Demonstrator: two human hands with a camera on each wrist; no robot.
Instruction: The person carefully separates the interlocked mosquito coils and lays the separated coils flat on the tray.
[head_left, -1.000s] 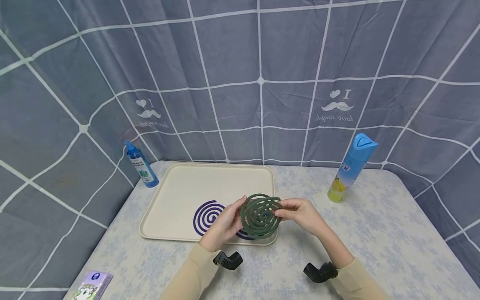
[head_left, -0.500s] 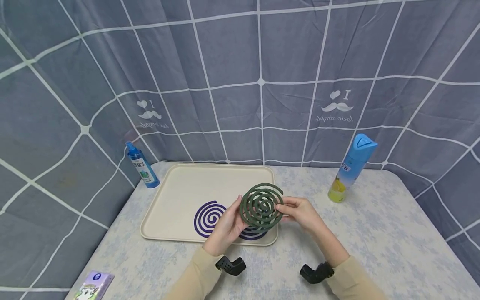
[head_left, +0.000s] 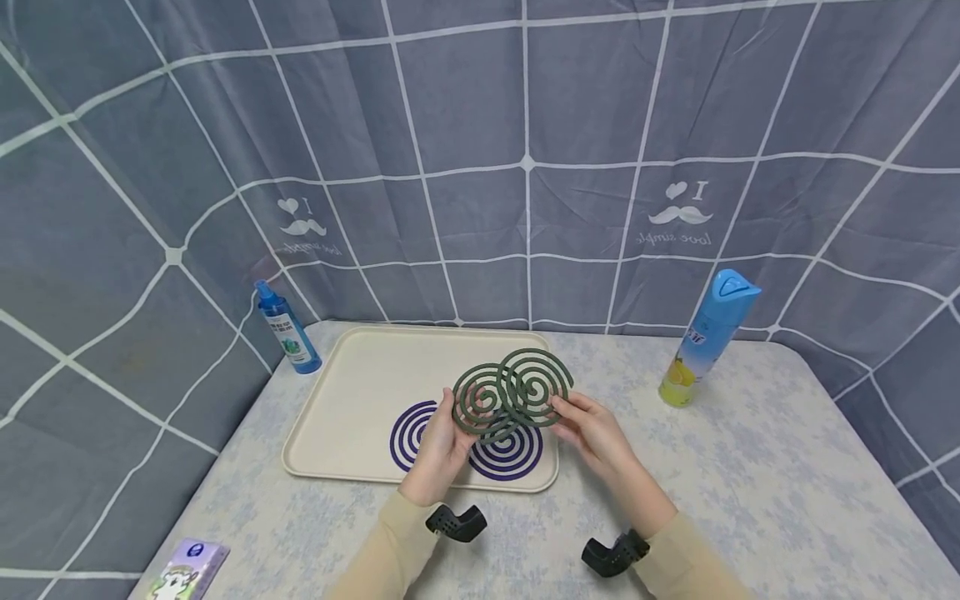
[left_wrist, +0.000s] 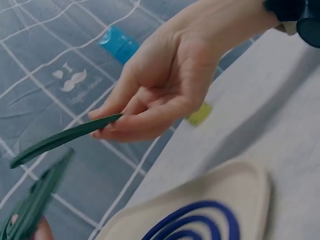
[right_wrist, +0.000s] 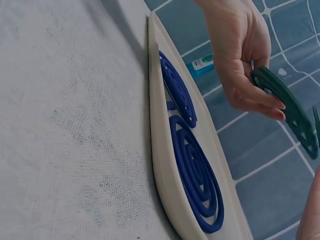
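My left hand (head_left: 437,450) holds a green mosquito coil (head_left: 467,398) by its left edge. A second green mosquito coil (head_left: 534,388) is pinched at its lower right between the thumb and fingers of my right hand (head_left: 597,435). In the head view the right coil partly overlaps the left one; in the left wrist view the coils look thin and tilted, with a gap between them. Below lie two dark blue mosquito coils on the cream tray (head_left: 405,358): one (head_left: 408,433) half behind my left hand, the other (head_left: 507,457) partly under the green coils.
A blue spray bottle (head_left: 291,333) stands by the tray's left back corner. At the back right is a tall blue and yellow aerosol can (head_left: 705,342). A purple packet (head_left: 187,571) lies at the front left. A grey checked curtain (head_left: 480,208) hangs behind the table (head_left: 750,467).
The two green coils, stacked together a second ago, have slid apart sideways. My right hand's coil has risen up and away, while my left hand has shifted slightly left with the other.
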